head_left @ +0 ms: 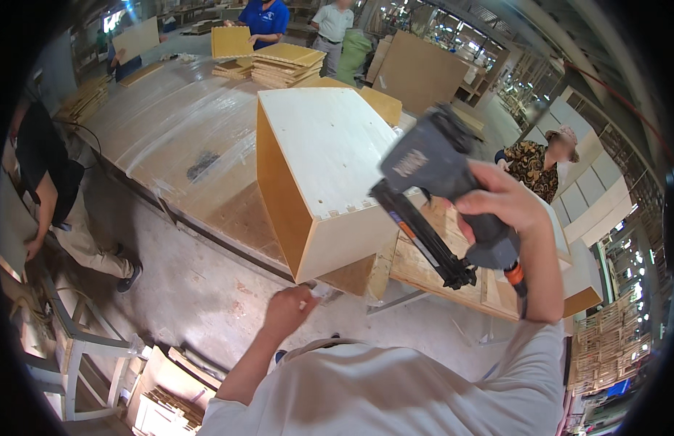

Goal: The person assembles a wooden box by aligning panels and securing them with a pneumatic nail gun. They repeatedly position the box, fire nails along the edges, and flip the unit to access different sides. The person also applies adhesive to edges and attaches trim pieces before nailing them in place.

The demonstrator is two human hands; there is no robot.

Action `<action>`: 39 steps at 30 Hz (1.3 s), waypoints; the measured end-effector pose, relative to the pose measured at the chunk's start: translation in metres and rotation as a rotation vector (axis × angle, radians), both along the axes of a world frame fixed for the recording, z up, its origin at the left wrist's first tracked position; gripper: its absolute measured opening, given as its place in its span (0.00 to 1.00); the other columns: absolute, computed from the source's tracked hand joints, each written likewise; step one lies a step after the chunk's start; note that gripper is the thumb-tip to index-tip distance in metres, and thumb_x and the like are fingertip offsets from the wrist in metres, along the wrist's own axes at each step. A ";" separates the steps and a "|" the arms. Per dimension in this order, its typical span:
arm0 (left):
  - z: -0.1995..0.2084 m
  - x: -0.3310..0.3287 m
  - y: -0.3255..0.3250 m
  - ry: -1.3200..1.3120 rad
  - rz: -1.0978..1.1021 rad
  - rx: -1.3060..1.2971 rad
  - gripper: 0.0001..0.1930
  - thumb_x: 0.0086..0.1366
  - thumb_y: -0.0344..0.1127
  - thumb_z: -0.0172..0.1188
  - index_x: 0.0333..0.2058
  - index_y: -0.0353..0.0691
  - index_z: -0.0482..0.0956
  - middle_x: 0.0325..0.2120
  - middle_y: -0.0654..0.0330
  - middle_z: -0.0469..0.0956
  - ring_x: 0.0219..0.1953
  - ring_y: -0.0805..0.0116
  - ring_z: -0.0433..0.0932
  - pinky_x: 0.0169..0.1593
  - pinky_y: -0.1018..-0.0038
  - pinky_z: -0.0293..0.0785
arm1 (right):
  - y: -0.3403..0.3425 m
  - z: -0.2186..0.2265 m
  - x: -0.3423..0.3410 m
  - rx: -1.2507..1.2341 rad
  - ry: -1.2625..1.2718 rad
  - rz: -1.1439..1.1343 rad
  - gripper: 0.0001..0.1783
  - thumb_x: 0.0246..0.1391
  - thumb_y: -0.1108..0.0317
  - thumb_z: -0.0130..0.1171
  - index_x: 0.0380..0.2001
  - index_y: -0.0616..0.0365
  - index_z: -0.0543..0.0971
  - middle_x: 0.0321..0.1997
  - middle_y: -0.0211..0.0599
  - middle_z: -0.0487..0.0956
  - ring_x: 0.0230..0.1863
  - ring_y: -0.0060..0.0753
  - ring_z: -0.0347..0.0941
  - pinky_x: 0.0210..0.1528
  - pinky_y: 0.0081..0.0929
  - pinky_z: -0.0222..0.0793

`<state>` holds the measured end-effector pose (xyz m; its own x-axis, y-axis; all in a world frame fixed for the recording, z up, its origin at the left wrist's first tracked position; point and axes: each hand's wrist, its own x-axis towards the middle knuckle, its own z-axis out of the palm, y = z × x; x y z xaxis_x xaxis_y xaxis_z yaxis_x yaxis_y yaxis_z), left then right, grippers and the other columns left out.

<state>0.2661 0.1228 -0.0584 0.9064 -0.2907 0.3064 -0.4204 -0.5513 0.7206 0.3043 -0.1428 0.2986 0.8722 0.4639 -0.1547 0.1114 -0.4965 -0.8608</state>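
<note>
My right hand (pixel 507 203) is wrapped around the handle of a dark grey pneumatic nail gun (pixel 424 156) with a black magazine and an orange hose fitting. Its nose is over the near right edge of a wooden box (pixel 329 138); whether it touches is unclear. The box has a pale top, a yellowish left side and finger joints along the near edge. It rests at the edge of a large work table (pixel 228 156). My left hand (pixel 289 312) is closed, low beside the box's bottom corner. Anything in its fingers is too small to make out.
Stacked yellowish panels (pixel 286 64) lie on the table's far side, near a person in blue (pixel 268 18). Another person (pixel 50 174) stands at the left; one in a patterned top (pixel 529 163) is at the right. A wooden frame (pixel 90 356) stands lower left.
</note>
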 end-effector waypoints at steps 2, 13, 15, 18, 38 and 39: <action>0.011 -0.003 -0.012 -0.093 -0.083 -0.130 0.13 0.56 0.42 0.64 0.34 0.41 0.76 0.30 0.55 0.78 0.34 0.56 0.77 0.38 0.63 0.73 | -0.019 -0.029 -0.018 0.245 -0.029 -0.138 0.18 0.52 0.64 0.58 0.40 0.66 0.69 0.27 0.38 0.73 0.18 0.27 0.71 0.20 0.26 0.69; 0.073 -0.005 -0.116 -0.567 -0.410 -0.180 0.27 0.50 0.42 0.69 0.48 0.41 0.71 0.45 0.51 0.67 0.49 0.51 0.67 0.51 0.60 0.65 | -0.089 -0.255 -0.080 1.563 0.080 -0.642 0.16 0.56 0.59 0.51 0.40 0.61 0.66 0.31 0.31 0.67 0.23 0.22 0.63 0.26 0.22 0.67; 0.056 -0.004 -0.131 -0.564 -0.383 -0.133 0.26 0.47 0.43 0.72 0.43 0.40 0.73 0.41 0.51 0.65 0.44 0.52 0.67 0.47 0.61 0.65 | -0.093 -0.273 -0.086 1.575 0.054 -0.699 0.15 0.57 0.59 0.50 0.37 0.60 0.66 0.30 0.31 0.67 0.23 0.22 0.63 0.27 0.24 0.65; 0.046 -0.006 -0.145 -0.542 -0.324 -0.103 0.25 0.47 0.45 0.73 0.39 0.40 0.72 0.39 0.51 0.64 0.42 0.52 0.64 0.46 0.62 0.63 | -0.097 -0.295 -0.093 1.637 0.069 -0.789 0.13 0.57 0.60 0.49 0.36 0.60 0.67 0.30 0.32 0.68 0.23 0.23 0.62 0.28 0.26 0.65; 0.023 -0.001 -0.246 -0.473 -0.091 0.034 0.15 0.49 0.33 0.69 0.27 0.41 0.68 0.28 0.57 0.66 0.34 0.58 0.62 0.39 0.65 0.58 | -0.180 -0.335 -0.032 1.630 0.360 -0.836 0.11 0.56 0.61 0.49 0.33 0.58 0.67 0.28 0.33 0.71 0.24 0.27 0.67 0.27 0.27 0.70; 0.028 0.002 -0.250 -0.507 -0.092 0.023 0.15 0.49 0.33 0.69 0.27 0.41 0.68 0.26 0.58 0.66 0.32 0.59 0.63 0.37 0.66 0.58 | -0.186 -0.337 -0.027 1.645 0.346 -0.820 0.11 0.56 0.61 0.49 0.33 0.59 0.67 0.28 0.33 0.70 0.24 0.27 0.67 0.28 0.27 0.70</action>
